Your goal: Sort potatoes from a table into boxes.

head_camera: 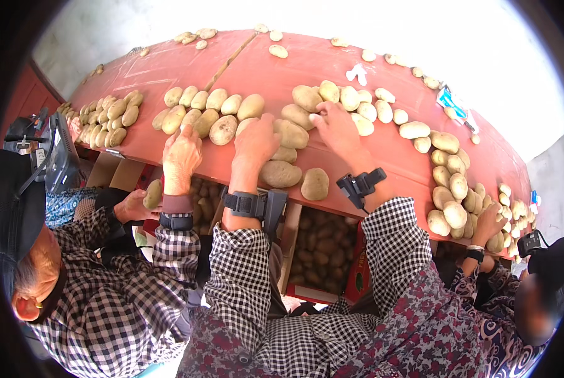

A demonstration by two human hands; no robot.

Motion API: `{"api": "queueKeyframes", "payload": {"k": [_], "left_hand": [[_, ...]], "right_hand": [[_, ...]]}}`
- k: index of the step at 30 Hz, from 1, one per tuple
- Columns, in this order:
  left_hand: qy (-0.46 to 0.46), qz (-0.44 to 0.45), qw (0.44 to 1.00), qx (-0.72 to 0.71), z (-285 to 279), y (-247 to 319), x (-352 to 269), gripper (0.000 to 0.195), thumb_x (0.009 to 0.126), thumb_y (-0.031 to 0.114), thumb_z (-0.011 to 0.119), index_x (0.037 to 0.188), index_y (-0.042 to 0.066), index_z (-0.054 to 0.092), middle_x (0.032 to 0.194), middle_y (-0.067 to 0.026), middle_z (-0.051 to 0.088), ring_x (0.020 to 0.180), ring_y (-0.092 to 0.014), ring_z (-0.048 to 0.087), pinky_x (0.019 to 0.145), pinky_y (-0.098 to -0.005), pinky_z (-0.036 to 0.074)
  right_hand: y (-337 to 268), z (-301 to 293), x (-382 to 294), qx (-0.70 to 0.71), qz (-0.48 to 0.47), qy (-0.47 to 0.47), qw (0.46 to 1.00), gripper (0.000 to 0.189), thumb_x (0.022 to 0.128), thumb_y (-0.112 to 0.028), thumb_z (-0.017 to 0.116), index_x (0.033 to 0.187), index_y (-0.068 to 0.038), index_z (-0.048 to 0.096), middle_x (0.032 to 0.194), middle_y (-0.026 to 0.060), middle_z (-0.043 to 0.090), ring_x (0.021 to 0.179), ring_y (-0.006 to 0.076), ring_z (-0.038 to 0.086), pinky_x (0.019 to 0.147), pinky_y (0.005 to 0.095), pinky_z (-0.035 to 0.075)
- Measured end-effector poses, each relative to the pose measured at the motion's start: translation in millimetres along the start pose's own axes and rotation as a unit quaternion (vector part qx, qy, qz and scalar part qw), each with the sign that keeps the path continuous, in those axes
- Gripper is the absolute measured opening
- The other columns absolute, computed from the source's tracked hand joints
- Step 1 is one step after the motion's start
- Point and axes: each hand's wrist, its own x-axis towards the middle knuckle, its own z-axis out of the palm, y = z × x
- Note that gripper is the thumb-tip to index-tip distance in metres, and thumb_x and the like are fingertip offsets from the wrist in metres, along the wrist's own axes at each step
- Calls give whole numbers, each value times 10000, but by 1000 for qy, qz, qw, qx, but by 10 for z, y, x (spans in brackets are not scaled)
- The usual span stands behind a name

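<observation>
Rows of potatoes lie on a red table (352, 165) before me. My left hand (258, 141) rests over a potato (247, 125) at the left end of the nearer group; how firmly it grips is hidden by the back of the hand. Further right, my right hand (336, 125) reaches in among potatoes, its fingertips touching or close to a potato (329, 91); whether it holds one is not clear. Two larger potatoes, one (281, 174) below my left hand and another (315, 184) to its right, lie by the table's near edge.
Beneath the table edge stands a cardboard box (319, 250) full of potatoes. A co-worker's hand (182, 153) is close on my left, and their other hand holds a potato (153, 194). At right, another person's hand (488, 224) touches a potato pile. White scraps (356, 74) lie farther back.
</observation>
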Motion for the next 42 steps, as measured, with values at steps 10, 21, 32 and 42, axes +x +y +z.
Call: {"api": "queueKeyframes", "payload": {"k": [10,21,32,42], "left_hand": [[61,1,998,-23,-17,-86,43,350,852,152,603,1177,28,580,1050,-196,658,1057,-362,591,912,-449,456],[22,-8,1000,-7,-78,-12,25,341,861,195,618,1159,32,591,1049,-193,660,1055,-355,595,907,-439,459],[11,3,1000,23,-48,109,-39,384,852,207,642,1192,47,565,1133,-184,623,1114,-339,566,908,-445,462],[153,5,988,-34,-111,-5,25,249,845,174,626,1042,23,653,863,-155,694,856,-314,665,778,-399,503]], "right_hand": [[27,135,514,-168,-107,5,980,468,889,-228,610,1288,-43,449,1221,185,561,1054,359,602,839,457,509],[3,156,472,-38,-61,-35,997,461,845,-221,635,1246,-75,460,1247,196,557,983,372,628,780,465,511],[-35,76,292,-57,-112,-37,991,353,895,-266,588,1192,-85,526,1145,158,585,1063,391,544,856,483,479],[811,31,662,-221,27,87,971,478,833,-218,628,1267,-97,468,1234,211,533,1127,425,508,904,519,458]]}}
